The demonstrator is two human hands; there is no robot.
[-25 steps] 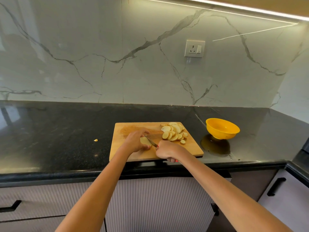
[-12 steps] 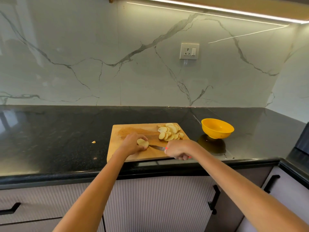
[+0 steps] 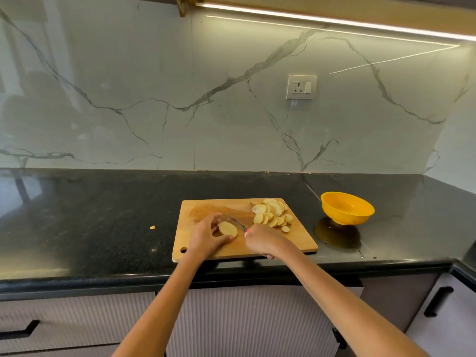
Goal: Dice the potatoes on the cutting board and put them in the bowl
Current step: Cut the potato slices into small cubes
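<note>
I see the wooden cutting board (image 3: 296, 240) lying near the front edge of the black worktop (image 3: 90, 215), right of its middle. My left hand (image 3: 206, 235) is over the board's left half, its fingers and thumb curled round a potato piece (image 3: 228, 229) with the cut face up. My right hand (image 3: 262, 240) sits just beside it, at the board's front middle, closed round the handle of a knife (image 3: 238, 222); the blade reaches back and left, behind the held piece. A heap of potato slices (image 3: 271, 213) lies in the board's far right corner. The yellow bowl (image 3: 347, 207) stands on the worktop to the right of the board, apart from it. One small potato scrap (image 3: 152, 227) lies on the worktop left of the board.
</note>
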